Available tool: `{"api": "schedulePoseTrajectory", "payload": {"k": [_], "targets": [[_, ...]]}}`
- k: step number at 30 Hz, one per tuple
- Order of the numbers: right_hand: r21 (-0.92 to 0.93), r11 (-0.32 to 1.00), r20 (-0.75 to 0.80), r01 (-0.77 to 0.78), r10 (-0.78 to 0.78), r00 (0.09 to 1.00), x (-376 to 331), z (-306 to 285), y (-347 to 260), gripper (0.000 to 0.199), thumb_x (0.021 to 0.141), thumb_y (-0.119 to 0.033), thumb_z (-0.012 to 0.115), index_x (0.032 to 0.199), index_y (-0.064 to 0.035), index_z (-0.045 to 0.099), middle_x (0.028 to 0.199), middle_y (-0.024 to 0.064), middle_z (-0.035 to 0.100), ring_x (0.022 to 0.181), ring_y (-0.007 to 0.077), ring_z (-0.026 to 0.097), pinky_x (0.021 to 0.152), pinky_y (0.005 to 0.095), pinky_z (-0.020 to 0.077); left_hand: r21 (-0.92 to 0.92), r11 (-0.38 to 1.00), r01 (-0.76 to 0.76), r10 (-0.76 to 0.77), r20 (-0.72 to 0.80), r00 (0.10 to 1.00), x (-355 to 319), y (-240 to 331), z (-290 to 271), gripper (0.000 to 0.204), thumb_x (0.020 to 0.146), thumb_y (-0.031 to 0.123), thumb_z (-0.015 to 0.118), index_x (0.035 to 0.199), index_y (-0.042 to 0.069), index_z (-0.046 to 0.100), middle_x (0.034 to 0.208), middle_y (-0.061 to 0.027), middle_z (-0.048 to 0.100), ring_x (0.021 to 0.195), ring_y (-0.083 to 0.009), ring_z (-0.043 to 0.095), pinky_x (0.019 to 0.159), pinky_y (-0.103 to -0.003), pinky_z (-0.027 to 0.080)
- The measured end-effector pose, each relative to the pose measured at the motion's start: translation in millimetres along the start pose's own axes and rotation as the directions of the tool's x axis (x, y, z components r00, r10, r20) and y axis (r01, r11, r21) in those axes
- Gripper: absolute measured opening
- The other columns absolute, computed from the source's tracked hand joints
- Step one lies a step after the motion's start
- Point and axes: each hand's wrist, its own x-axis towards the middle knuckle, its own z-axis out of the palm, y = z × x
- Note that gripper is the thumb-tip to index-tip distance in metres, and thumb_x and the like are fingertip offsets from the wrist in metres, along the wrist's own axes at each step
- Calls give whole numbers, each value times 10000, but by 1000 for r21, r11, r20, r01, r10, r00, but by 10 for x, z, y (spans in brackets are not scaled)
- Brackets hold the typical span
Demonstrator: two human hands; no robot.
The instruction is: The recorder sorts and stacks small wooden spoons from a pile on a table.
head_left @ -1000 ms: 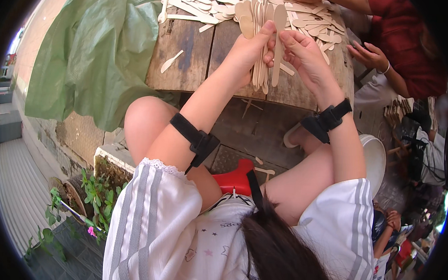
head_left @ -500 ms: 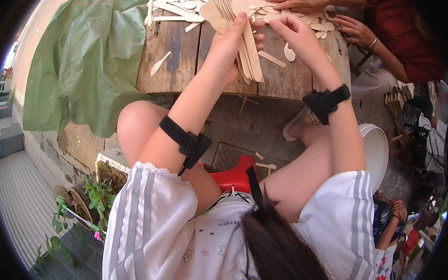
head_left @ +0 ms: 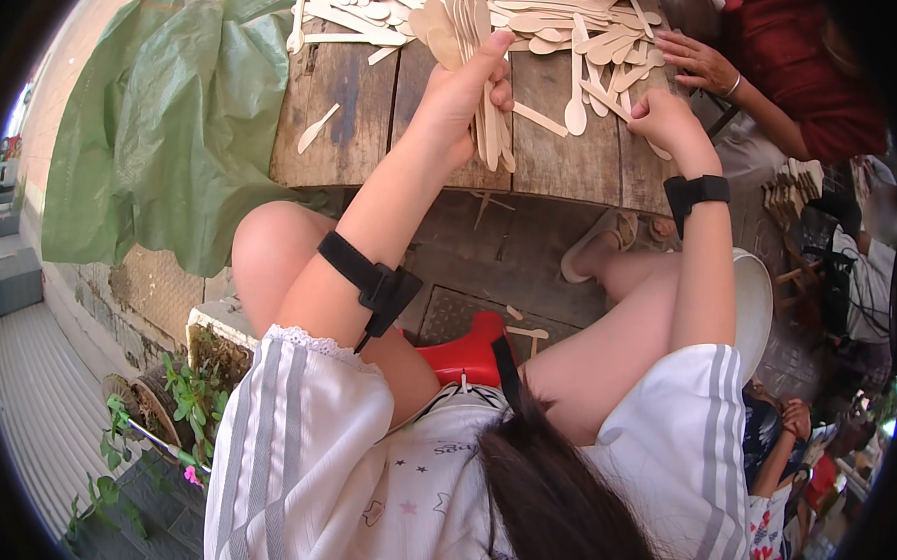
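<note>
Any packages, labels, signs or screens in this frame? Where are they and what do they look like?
Green plastic sack: large and crumpled, draped at the left end of the weathered wooden table.
White shirt: small dark printed stars and lettering on its front.
No signs or screens are visible.

L hand (head_left: 463,98) grips wooden spoons (head_left: 475,51); R hand (head_left: 660,117) on table (head_left: 356,106).

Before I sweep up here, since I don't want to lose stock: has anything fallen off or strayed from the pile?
Yes. A few wooden pieces lie on the ground under the table, by the red stool. One wooden spoon sits alone on the table, apart from the main heap. The left hand grips a bundle of spoons.
</note>
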Motion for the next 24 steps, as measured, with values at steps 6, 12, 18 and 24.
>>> {"api": "schedulePoseTrajectory", "payload": {"k": [6, 12, 18, 24], "targets": [[119, 992, -100, -43, 55, 994, -105, -143, -158, 159, 764, -154, 656, 827, -11, 623, 790, 81, 645, 758, 182, 625, 703, 308, 482, 32, 999, 3, -4, 20, 1000, 13, -36, 26, 337, 874, 290, 659, 1072, 44, 540, 673, 46, 410, 544, -62, 385, 533, -235, 346], [-203, 658, -568, 725, -682, 461, -348, -398, -661, 89, 779, -73, 651, 864, -80, 624, 883, 26, 604, 880, 245, 576, 785, 356, 451, -47, 973, 227, -222, 93, 971, 33, -83, -15, 365, 862, 349, 671, 1022, 45, 545, 630, 49, 412, 518, -66, 399, 508, -228, 362], [-139, 595, -547, 792, -713, 439, -431, -165, -949, 108, 755, -114, 684, 816, -79, 602, 962, 13, 583, 918, 235, 559, 798, 368, 437, 208, 923, 322, -354, 141, 924, 8, -177, 55, 377, 878, 412, 636, 1001, 70, 540, 690, 37, 465, 584, -82, 437, 564, -237, 419], [-76, 627, -626, 775, -635, 453, -391, -83, -961, 163, 757, -150, 696, 830, -74, 571, 890, 32, 575, 884, 234, 553, 760, 355, 437, 76, 961, 267, -277, 328, 903, -14, -152, 0, 372, 818, 331, 728, 1012, 61, 561, 824, -15, 542, 658, -103, 537, 594, -269, 486]]}}
